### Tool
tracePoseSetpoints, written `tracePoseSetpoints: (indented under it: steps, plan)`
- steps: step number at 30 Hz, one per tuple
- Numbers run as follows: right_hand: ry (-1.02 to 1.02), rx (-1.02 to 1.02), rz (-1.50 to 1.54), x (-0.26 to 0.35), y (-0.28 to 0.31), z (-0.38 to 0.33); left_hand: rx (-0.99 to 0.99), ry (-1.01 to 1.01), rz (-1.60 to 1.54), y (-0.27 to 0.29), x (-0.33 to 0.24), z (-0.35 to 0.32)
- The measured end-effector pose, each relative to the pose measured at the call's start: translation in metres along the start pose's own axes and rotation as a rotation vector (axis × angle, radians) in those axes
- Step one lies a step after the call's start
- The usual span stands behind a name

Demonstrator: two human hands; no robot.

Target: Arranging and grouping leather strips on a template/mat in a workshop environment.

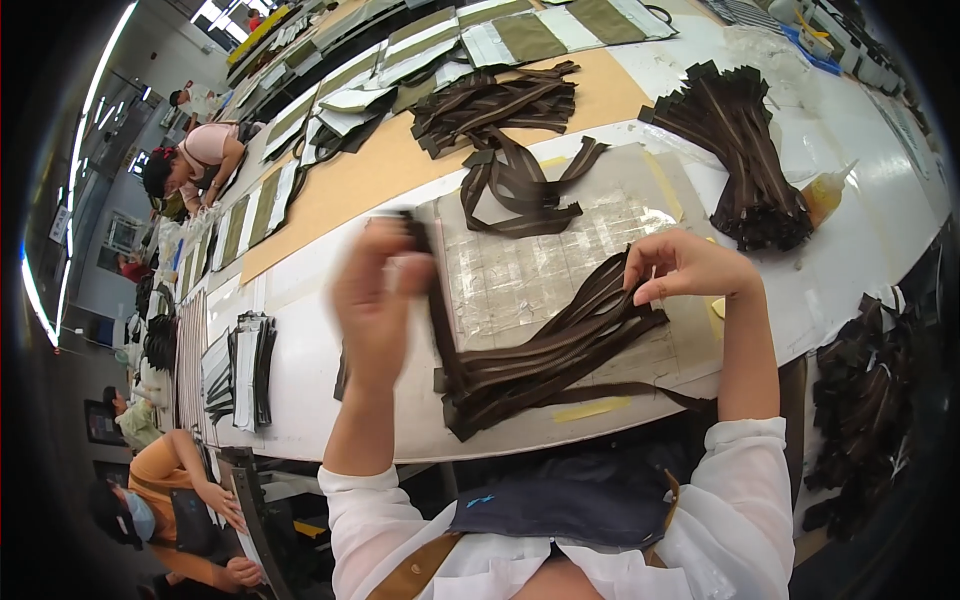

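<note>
Zippers (545, 365) lie bunched on the worktop (295, 300); the right hand (690, 268) pinches their right end, and the blurred left hand's (372, 305) fingers grip one raised dark zipper (441, 330)!

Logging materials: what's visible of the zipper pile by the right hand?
The pile of dark brown zippers lies loosely fanned on the greyish board. Flat, fabric-looking tapes show paler lines along them; the ends are uneven. One strip strays right. The right hand appears to pinch the pile's upper right end; the left hand, blurred, holds a dark strip reaching down to the pile's left end.
</note>
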State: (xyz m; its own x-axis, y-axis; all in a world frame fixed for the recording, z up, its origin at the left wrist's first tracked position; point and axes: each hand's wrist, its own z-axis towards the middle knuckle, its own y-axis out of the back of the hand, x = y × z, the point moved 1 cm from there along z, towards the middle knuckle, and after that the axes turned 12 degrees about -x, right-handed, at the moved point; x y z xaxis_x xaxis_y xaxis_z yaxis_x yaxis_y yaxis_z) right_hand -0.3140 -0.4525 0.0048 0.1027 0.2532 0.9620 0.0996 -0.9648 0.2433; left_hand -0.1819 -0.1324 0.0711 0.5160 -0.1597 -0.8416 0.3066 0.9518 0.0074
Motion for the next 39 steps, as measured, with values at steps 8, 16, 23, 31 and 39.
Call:
tracePoseSetpoints:
  steps: [8, 16, 23, 31, 39]
  plan:
    - [0.075, -0.574, 0.008, -0.020, 0.010, 0.020, 0.596, -0.363, 0.604, -0.095, 0.113, 0.027]
    - [0.113, -0.627, -0.001, -0.030, -0.001, 0.029, 0.600, -0.387, 0.964, -0.103, 0.170, 0.049]
    - [0.171, -0.694, -0.207, -0.036, -0.017, 0.035, 0.656, -0.518, 1.028, -0.107, 0.173, 0.056]
    - [0.225, -0.781, -0.264, -0.038, -0.021, 0.040, 0.550, -0.529, 0.657, -0.150, 0.152, 0.063]
    - [0.264, -0.817, -0.342, -0.050, -0.018, 0.046, 0.578, -0.493, 0.925, -0.179, 0.207, 0.070]
